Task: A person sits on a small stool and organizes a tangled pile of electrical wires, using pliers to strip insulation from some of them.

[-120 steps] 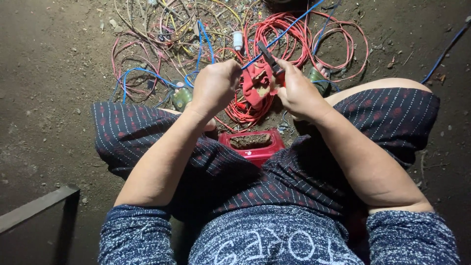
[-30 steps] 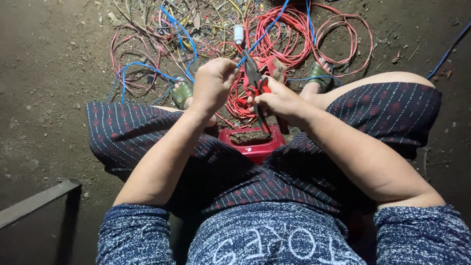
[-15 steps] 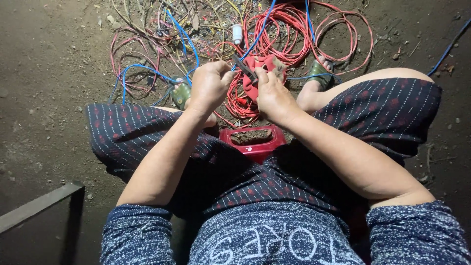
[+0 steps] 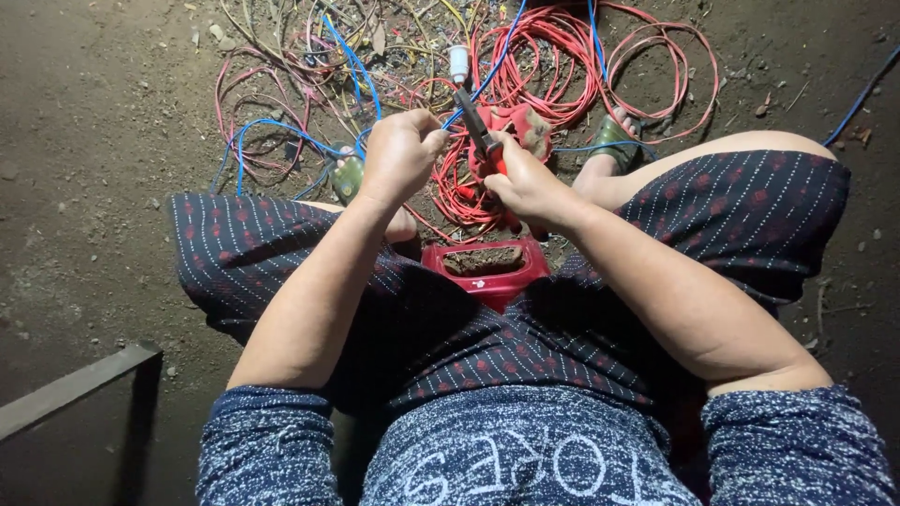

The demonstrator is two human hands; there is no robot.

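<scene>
My left hand (image 4: 398,155) is closed around a blue wire (image 4: 487,75) that runs up and away over the ground. Pliers (image 4: 473,122) with red handles sit in my right hand (image 4: 530,183), their dark jaws meeting the blue wire just beside my left fist. Both hands are close together above my knees. A red cloth or glove (image 4: 516,126) lies right behind the pliers.
Coils of red wire (image 4: 600,66) and tangled red, blue and yellow wires (image 4: 291,84) cover the dirt ahead. A small white cylinder (image 4: 458,64) lies among them. A red plastic stool (image 4: 483,272) shows between my legs. A dark metal bar (image 4: 75,389) crosses bottom left.
My right hand has turned the pliers from lying down over the stool to pointing up at the blue wire. My left hand stays closed on the wire.
</scene>
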